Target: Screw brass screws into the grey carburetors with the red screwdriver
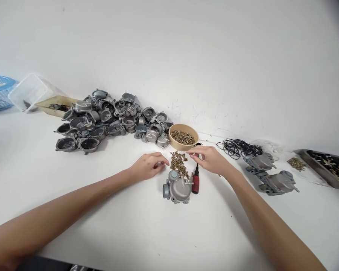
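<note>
On the white table, a grey metal carburetor (180, 189) sits in front of me, its rounded bowl facing up. Beyond it lies a loose pile of brass-coloured screws (178, 163). My left hand (149, 165) rests at the left edge of this pile, fingers loosely bent and thumb apart from them, with nothing visible in it. From the right, my right hand (209, 157) reaches over the screwdriver's shaft toward the screws, thumb and fingers apart. The screwdriver (196, 181) has a red and black handle and lies close beside the carburetor.
A round tub (173, 143) of screws stands behind the pile. Many carburetor bodies (89, 143) are heaped left. Right lie black rubber rings (237, 147), two joined-looking carburetors (279, 182), a small screw pile (296, 163) and a metal tray (335, 178). A blue basket (1, 94) stands far left.
</note>
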Demonstrator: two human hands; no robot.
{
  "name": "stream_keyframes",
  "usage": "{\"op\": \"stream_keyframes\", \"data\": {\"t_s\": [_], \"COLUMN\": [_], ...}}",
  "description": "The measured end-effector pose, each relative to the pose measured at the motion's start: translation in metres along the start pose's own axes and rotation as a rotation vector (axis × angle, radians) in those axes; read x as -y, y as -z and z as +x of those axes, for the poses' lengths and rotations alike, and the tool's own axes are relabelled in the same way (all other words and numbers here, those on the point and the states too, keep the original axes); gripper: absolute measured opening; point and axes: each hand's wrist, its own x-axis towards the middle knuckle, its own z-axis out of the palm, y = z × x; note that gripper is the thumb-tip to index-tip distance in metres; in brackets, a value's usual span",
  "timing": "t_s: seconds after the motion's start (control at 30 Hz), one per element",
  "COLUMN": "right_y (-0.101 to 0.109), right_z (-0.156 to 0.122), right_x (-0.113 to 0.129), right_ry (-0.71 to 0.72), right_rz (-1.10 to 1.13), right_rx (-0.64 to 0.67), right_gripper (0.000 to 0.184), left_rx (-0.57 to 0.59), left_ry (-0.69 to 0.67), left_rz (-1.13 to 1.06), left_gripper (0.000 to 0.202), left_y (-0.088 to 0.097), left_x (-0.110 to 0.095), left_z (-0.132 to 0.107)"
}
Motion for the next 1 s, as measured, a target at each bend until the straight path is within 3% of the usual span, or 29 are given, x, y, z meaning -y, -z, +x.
{"op": "stream_keyframes", "data": {"t_s": [0.23,0.57,0.73,0.87,1.0], "right_y": [-0.018,-0.021,-0.022,-0.024,-0.024], "right_z": [0.002,0.001,0.003,0.004,0.003], "right_x": [-0.010,-0.010,-0.009,-0.008,-0.006], "right_ry": [0.039,0.000,0.013,0.028,0.030], "right_rz": [-0.035,-0.023,-0.031,-0.048,-0.062], "right_rx": [0.048,0.062,0.062,0.052,0.035], "right_gripper": [0.043,0.017,0.014,0.016,0.019], "left_rx": [0.036,-0.065,-0.123,-0.170,-0.176], "left_ry": [0.223,0.297,0.280,0.238,0.212], "left_rz": [0.187,0.353,0.276,0.130,-0.084], "left_gripper": [0.028,0.027,0.020,0.018,0.023], "left_y": [0.001,-0.024,-0.020,-0.006,0.012], "left_x": [-0.005,-0.005,-0.003,-0.005,-0.021], "left_z": [0.023,0.051,0.046,0.036,0.016]}}
